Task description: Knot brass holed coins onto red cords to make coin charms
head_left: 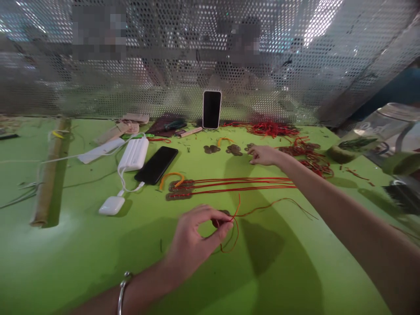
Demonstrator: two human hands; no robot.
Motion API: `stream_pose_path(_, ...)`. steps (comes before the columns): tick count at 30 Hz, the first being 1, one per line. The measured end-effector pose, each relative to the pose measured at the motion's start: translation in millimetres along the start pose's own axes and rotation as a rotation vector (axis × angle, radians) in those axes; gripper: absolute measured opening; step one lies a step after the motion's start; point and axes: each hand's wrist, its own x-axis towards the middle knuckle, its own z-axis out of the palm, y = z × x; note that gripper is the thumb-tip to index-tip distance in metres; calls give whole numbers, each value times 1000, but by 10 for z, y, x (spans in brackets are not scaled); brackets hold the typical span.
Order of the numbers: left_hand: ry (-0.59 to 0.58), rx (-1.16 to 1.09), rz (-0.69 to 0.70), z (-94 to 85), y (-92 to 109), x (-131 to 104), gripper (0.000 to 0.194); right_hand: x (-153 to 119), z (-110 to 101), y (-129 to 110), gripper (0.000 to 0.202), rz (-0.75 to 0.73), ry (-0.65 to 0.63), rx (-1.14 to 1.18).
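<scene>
My left hand (pixel 192 232) is closed in a pinch on a thin red cord (pixel 236 236) near the front middle of the table. Dark round coins (pixel 225 212) show just behind its fingertips, partly hidden by them. The cord's loose ends loop below the fingers and trail to the right. Farther back, my right hand (pixel 265 155) reaches out with thumb and forefinger apart. Its fingertips touch or hover at a small pile of coins (pixel 249 146); which of these I cannot tell. Two more coin piles, one of them here (pixel 234 149), lie to its left.
Finished-looking coin rows (pixel 180 195) with long red cords lie mid-table. Behind them are a black phone (pixel 156 165), a white power bank (pixel 134 152) and a standing phone (pixel 211 109). A red cord heap (pixel 271 129) and a glass jar (pixel 370 131) are at right.
</scene>
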Motion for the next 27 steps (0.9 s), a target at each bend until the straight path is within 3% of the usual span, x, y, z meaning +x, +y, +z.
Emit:
stream_pose_path(7,-14,19,-4,0,12,-5,5,-209,45,-26,18,-54,23,260)
stream_pose_path(12,-18,71,50,18,2,-6,6,-708,179,-197,23,-79,159,488)
stream_pose_path(16,-15,120,169,36,-34,10,5,-1192,312,-522,36,-86,240,693)
stream_pose_path(17,-18,129,188,39,-40,13,6,-1299,345,-615,38,-81,270,847)
stream_pose_path(21,-27,154,232,43,-38,14,7,-1591,430,-918,30,-74,226,1191)
stream_pose_path(27,60,165,348,35,-35,33,12,-1728,423,-1059,22,-64,178,1227)
